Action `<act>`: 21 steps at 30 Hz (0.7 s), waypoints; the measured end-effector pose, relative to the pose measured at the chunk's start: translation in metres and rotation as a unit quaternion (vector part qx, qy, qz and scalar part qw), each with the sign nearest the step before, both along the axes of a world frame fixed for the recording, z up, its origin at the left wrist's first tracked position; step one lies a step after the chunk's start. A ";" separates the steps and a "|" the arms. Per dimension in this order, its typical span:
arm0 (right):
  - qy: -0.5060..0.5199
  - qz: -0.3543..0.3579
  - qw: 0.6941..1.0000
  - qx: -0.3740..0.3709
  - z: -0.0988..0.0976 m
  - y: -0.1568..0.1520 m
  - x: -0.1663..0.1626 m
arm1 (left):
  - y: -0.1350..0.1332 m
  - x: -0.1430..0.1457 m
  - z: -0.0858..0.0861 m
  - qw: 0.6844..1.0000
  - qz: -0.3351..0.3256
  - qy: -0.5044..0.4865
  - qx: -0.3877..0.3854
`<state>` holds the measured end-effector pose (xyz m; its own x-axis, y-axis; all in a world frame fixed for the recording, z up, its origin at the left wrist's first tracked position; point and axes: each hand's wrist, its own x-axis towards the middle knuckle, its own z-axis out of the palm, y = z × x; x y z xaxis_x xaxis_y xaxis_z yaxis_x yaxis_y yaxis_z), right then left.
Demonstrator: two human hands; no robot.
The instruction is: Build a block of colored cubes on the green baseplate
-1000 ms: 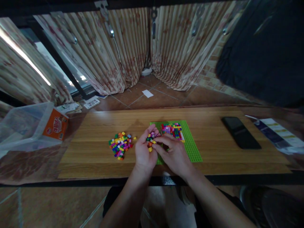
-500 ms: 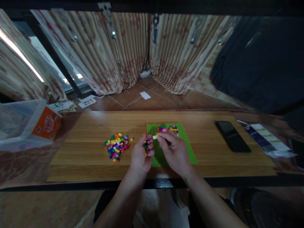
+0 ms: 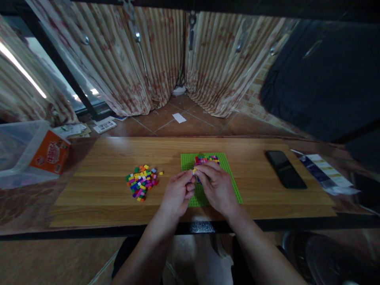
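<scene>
My right hand (image 3: 218,188) has its grip pinched on a small brick (image 3: 194,171), pale yellow as far as I can make out in this dim light. The brick sits at my fingertips, just above the near left part of the green baseplate (image 3: 234,186). My left hand (image 3: 177,192) is right beside it, its fingertips meeting those of the right hand at the brick. Its grip is curled closed, and I cannot tell whether anything lies inside the palm.

Just beyond my right knuckles, a block of built bricks (image 3: 207,159) in mixed colours stands on the far part of the baseplate. A pile of loose bricks (image 3: 141,182) lies to the left of my left hand, near but apart from it.

The baseplate rests flat on a wooden bench (image 3: 261,198). A dark phone (image 3: 285,169) lies to the right, well apart from my hands, with a printed leaflet (image 3: 325,172) further right. At the left end there is a clear plastic tub (image 3: 18,150) with an orange box (image 3: 50,152). Behind the bench are a tiled floor (image 3: 190,122) and striped curtains (image 3: 142,67).
</scene>
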<state>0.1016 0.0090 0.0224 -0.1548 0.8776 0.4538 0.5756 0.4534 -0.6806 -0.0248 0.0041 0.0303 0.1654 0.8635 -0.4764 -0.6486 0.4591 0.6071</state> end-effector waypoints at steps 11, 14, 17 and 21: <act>0.016 -0.080 0.996 0.027 -0.008 0.011 0.016 | 0.006 -0.001 -0.001 0.994 0.067 -0.045 -0.069; 0.029 -0.099 0.995 -0.015 -0.008 0.018 0.029 | 0.006 -0.004 -0.001 0.995 0.080 -0.026 -0.053; -0.004 -0.096 0.995 -0.036 -0.010 0.021 0.033 | 0.006 -0.003 -0.002 0.996 0.080 -0.006 -0.041; -0.034 -0.090 0.995 -0.038 -0.013 0.024 0.030 | 0.006 0.000 -0.004 0.996 0.077 0.006 -0.032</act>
<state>0.1313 0.0328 0.0098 -0.0203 0.9255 0.3781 0.6888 0.2871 -0.6657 -0.0252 0.0098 0.0264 0.0267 0.8462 -0.5322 -0.7077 0.3920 0.5878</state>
